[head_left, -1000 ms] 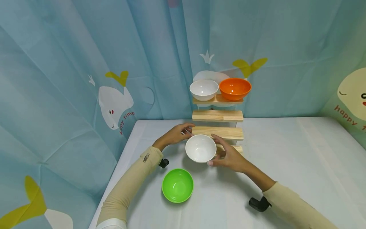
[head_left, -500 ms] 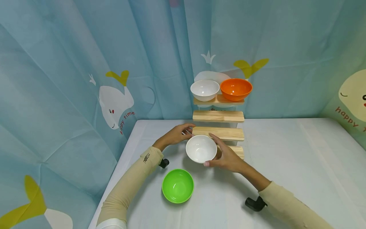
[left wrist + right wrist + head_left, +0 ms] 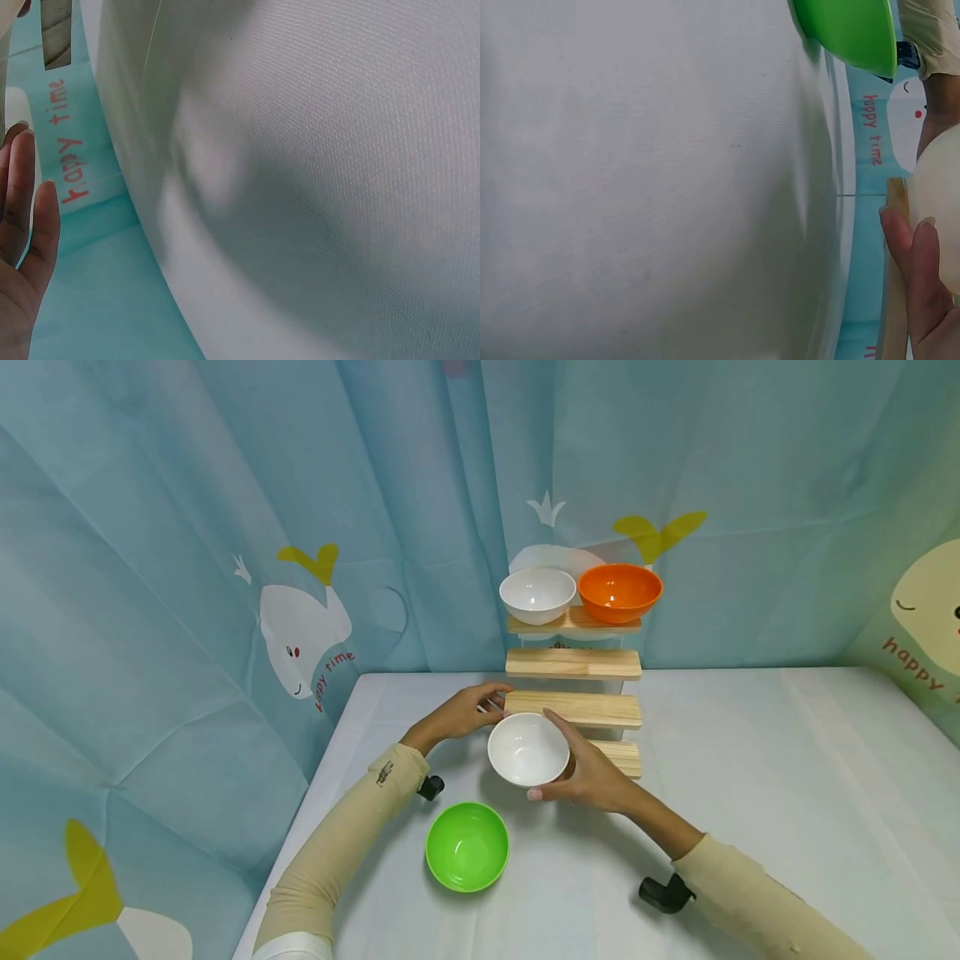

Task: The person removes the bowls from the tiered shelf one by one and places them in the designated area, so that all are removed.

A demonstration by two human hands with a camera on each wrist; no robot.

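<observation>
Blue curtain (image 3: 420,485): hangs behind and to the left of the wooden rack (image 3: 573,664), printed with whales and "happy time".
White table (image 3: 750,760): spreads in front of the rack and out to its right.
Wooden rack: four boards stepping up toward the curtain, each with its long axis running left to right.
Right hand (image 3: 592,768): in front of the rack's lower boards, grasping a white bowl from its right side, thumb toward the front.
Left hand (image 3: 461,712): at the rack's left end, fingers bent beside the third board down; whether it grips or merely touches, I cannot tell.
Green bowl (image 3: 467,847): upright on the table, in front of the rack and to its left.
Orange bowl (image 3: 619,592): right half of the rack's top board.
Nearer white bowl (image 3: 528,749): just before the rack's lower left corner, round, so without a long axis; it lies left of the right hand, the nearer one.
Farther white bowl (image 3: 537,595): left half of the rack's top board.
</observation>
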